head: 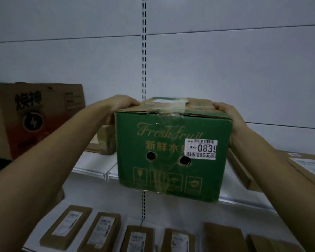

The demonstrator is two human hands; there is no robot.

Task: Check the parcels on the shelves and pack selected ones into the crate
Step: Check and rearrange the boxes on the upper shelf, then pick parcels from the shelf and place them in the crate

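Note:
A green cardboard fruit box [171,146] with gold lettering, two round holes and a white barcode label is held in the air in front of the upper shelf [91,170]. My left hand [122,104] grips its top left edge, fingers curled over the lid. On the opposite side my right hand [231,120] grips the top right edge and side. Clear tape runs over the box's lid. The crate is not in view.
A large brown box [31,117] with a lightning logo stands at the left on the upper shelf, a small brown parcel [104,142] beside it. A flat labelled parcel [289,170] lies at the right. Several small labelled parcels [102,231] lie on the lower shelf.

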